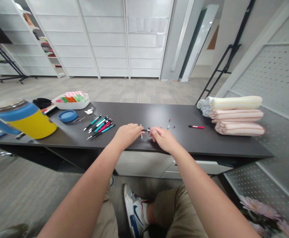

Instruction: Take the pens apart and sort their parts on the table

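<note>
Over the front of the dark table, my left hand [127, 135] and my right hand [163, 137] are close together, each closed on one end of a slim black pen [146, 130]. Fingers hide most of the pen. A thin white stick like a pen refill [141, 135] stands out crosswise beside my left fingertips; whether it is held or lies on the table I cannot tell. Just past my right hand lie a small white and red pen part [168, 125] and a tiny dark piece [174, 127]. Several black, teal and red pens [101, 127] lie in a pile left of my left hand.
A short red and black pen piece [196, 127] lies to the right, before rolled towels [237, 115]. Leftward are a yellow and blue mug [31, 122], a blue lid [67, 115] and a white tray [72, 105] of colourful packets. The table [131, 110] has drawers below.
</note>
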A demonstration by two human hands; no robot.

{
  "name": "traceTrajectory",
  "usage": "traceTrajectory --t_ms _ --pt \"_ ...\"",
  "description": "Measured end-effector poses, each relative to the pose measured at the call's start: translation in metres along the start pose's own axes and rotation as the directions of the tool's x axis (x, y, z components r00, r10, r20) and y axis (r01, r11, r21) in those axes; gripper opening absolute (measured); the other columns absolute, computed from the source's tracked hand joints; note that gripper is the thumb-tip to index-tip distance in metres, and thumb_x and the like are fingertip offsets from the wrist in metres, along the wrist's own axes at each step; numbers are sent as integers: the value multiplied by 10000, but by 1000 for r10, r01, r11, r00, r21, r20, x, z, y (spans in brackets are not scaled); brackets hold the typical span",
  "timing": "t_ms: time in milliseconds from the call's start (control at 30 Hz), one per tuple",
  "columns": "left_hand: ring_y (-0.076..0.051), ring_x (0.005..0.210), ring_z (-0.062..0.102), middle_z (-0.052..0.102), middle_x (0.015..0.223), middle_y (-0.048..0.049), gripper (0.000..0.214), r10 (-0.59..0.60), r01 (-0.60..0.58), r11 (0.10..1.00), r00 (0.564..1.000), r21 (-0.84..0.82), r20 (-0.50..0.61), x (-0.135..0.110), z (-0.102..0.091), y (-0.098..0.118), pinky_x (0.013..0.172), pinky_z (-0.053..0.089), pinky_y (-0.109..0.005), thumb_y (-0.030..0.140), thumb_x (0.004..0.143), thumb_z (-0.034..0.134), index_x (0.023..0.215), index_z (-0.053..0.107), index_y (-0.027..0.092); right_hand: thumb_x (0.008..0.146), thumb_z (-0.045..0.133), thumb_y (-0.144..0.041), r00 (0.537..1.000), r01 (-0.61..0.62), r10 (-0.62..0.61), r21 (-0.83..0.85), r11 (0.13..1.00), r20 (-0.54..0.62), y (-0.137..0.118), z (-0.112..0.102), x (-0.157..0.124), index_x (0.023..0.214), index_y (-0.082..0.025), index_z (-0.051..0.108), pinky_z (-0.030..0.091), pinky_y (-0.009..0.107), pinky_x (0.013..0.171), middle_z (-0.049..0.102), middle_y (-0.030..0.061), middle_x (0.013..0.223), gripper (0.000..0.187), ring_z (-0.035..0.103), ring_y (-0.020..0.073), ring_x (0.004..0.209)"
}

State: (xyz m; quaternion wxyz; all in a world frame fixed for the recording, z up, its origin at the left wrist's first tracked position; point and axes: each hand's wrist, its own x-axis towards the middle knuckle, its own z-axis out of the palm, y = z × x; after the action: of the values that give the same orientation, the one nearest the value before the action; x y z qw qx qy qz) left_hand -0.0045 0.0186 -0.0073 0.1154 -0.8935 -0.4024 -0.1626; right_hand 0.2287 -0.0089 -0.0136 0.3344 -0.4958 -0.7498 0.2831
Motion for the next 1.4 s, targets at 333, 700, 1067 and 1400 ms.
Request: traceTrajectory --t_ms 333,700,1067,1400 --pt "-223 913 698 743 992 -73 326 -14 15 999 1000 -42 19 0 1 3 721 440 -302 503 1063 486 1150 646 232 1050 493 -438 998 53 -56 -103 993 -28 4 3 3 849 -226 705 390 262 677 693 -9 736 361 599 148 693" --pt "-214 906 678 730 963 -70 295 -4 6 995 1000 -98 27 0 2 0 727 439 -284 471 1066 492 1089 683 247 1005 570 -460 999 -27 27 15 1000 -27 5 4 0 916 -229 754 417 261 603 745 4 792 309 580 128 599" --pt "-210 914 676 732 959 -70 316 4 0 997 999 -83 38 2 2 1 718 432 -290 468 1074 475 1073 693 240 984 598 -444 999 -38 40 87 995 -26 4 4 0 1054 -231 760 478 263 630 783 24 907 277 627 132 645" --pt "-211 940 680 740 983 -69 335 -5 5 989 1000 -148 7 1 4 -2 743 439 -289 484 1079 452 1075 690 248 899 693 -491 989 -66 93 218 974 -119 10 3 -1 1074 -218 744 480 271 568 753 25 885 328 603 128 579"
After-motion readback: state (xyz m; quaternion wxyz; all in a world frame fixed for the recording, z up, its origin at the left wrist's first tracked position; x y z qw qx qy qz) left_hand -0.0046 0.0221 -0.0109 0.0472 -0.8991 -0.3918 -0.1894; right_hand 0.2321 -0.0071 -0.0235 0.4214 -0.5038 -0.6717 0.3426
